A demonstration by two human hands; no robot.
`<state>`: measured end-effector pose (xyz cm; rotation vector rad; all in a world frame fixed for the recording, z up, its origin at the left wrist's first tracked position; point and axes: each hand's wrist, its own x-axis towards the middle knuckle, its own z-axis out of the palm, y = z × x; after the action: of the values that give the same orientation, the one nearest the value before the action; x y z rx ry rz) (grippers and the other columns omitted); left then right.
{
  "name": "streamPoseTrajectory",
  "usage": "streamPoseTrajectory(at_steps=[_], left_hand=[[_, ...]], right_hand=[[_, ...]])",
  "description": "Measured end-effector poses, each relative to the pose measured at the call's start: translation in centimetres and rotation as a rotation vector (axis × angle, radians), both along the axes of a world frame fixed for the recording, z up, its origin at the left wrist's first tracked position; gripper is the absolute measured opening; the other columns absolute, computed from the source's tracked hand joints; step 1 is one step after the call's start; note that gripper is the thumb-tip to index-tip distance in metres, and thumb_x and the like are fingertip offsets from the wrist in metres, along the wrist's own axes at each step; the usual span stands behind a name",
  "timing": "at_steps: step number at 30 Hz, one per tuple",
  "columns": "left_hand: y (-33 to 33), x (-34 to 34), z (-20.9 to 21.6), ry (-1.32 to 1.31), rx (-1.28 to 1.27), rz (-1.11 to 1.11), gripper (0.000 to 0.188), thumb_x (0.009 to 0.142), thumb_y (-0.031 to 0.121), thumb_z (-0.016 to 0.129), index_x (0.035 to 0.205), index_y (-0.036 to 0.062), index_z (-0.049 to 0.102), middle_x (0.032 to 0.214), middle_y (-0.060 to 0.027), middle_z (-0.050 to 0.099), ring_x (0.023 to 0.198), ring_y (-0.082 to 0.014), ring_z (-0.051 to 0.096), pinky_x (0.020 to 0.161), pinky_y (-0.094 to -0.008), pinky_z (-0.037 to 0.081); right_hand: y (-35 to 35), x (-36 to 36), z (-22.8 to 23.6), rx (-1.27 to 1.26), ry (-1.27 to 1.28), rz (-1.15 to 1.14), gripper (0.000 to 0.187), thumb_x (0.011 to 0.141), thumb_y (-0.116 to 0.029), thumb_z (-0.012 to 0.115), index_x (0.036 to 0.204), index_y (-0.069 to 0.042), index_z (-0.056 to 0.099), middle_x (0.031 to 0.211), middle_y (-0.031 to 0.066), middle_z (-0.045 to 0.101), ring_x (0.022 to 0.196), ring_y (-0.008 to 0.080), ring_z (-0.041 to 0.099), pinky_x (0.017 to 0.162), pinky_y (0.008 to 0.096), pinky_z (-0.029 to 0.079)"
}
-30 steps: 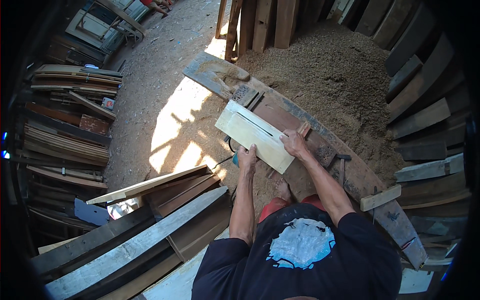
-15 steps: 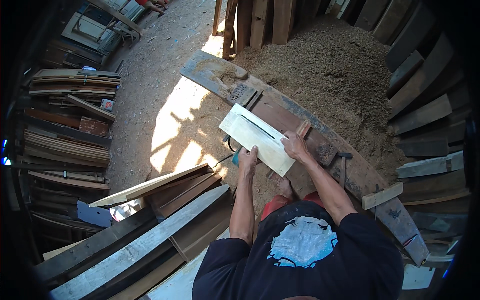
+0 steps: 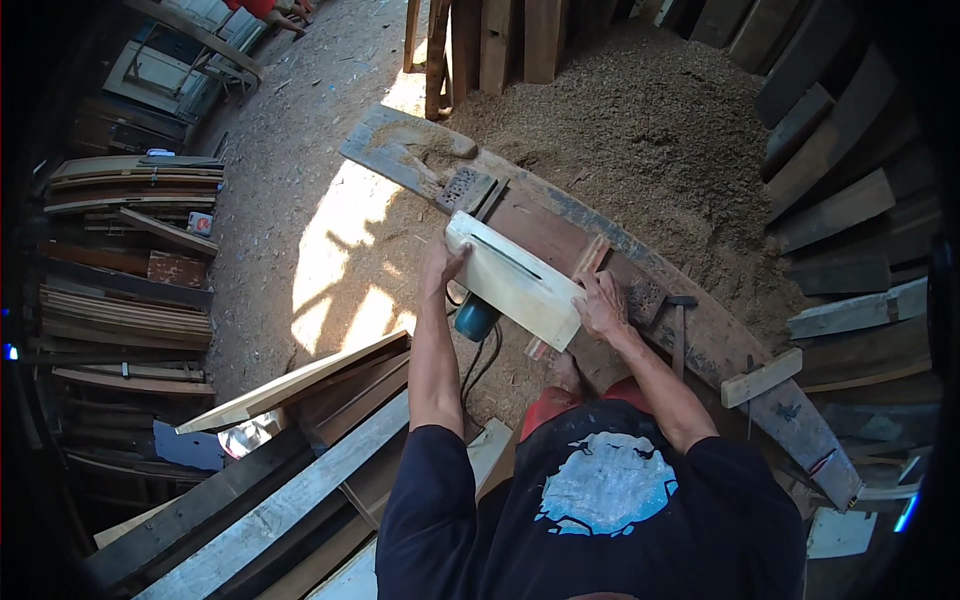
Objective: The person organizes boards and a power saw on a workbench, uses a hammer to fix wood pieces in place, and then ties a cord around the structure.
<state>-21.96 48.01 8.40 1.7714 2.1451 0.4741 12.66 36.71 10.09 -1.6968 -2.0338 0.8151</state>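
A pale wooden board (image 3: 515,293) with a long dark slot lies slantwise over the bench, its thick edge showing. At its far left end my left hand (image 3: 445,262) is closed on the edge, thumb on top. My right hand (image 3: 603,308) grips the right end, fingers bent over the upper edge. Partly hidden under the board is a teal power tool (image 3: 476,318) with a dark cord (image 3: 468,378) trailing down; its kind cannot be made out. A reddish strip of wood (image 3: 593,254) sticks out beyond the board next to my right hand.
A long worn plank bench (image 3: 715,345) runs diagonally, bearing a hammer (image 3: 680,325) and a wooden block (image 3: 762,378). Wood shavings (image 3: 660,140) heap behind it. Stacked planks (image 3: 270,520) stand close at lower left, and more boards (image 3: 835,215) lean at right. A person (image 3: 270,12) is far off.
My left hand has moved from the board's near edge to its far left end. The board has tilted, showing its thick edge, and more of the teal tool is uncovered. My right hand stays at the right end.
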Motion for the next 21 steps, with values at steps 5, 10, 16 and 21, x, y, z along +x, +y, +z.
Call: streamPoseTrajectory(at_steps=[5,10,16,21], left_hand=[[1.3,1.1,-0.4,-0.249,-0.169,-0.015,0.068,0.076,0.036,0.079,0.129,0.0002,0.055,0.116,-0.0264,0.066,0.108,-0.0397,0.064,0.094,-0.0453,0.050],[1.0,0.6,0.9,-0.184,-0.250,0.004,0.069,0.076,0.033,0.079,0.129,-0.0025,0.055,0.118,-0.0264,0.065,0.108,-0.0378,0.065,0.094,-0.0427,0.050],[-5.9,6.4,0.7,0.350,0.285,0.419,0.073,0.079,0.038,0.078,0.131,-0.0010,0.044,0.117,-0.0224,0.058,0.105,-0.0403,0.057,0.092,-0.0474,0.046],[-13.7,10.5,-1.3,-0.326,0.016,0.458,0.055,0.087,0.028,0.073,0.124,-0.0043,0.048,0.087,-0.0139,0.066,0.079,-0.0239,0.065,0.073,-0.0366,0.053]], right_hand=[[-0.5,0.9,-0.2,-0.054,0.083,-0.063,0.041,0.082,-0.017,0.072,0.119,-0.013,0.054,0.099,0.0200,0.055,0.096,0.0382,0.056,0.083,0.0483,0.045],[-0.1,0.8,-0.3,-0.093,0.094,-0.043,0.041,0.084,-0.018,0.070,0.122,-0.015,0.052,0.097,0.0204,0.056,0.095,0.0388,0.057,0.082,0.0491,0.045],[-0.7,2.8,1.1,-0.135,0.150,-0.058,0.044,0.084,-0.019,0.069,0.123,-0.010,0.052,0.103,0.0202,0.057,0.102,0.0374,0.056,0.088,0.0485,0.045],[-1.8,9.7,2.5,-0.035,0.204,-0.345,0.043,0.085,-0.016,0.068,0.123,-0.002,0.055,0.109,0.0203,0.062,0.106,0.0363,0.060,0.095,0.0450,0.046]])
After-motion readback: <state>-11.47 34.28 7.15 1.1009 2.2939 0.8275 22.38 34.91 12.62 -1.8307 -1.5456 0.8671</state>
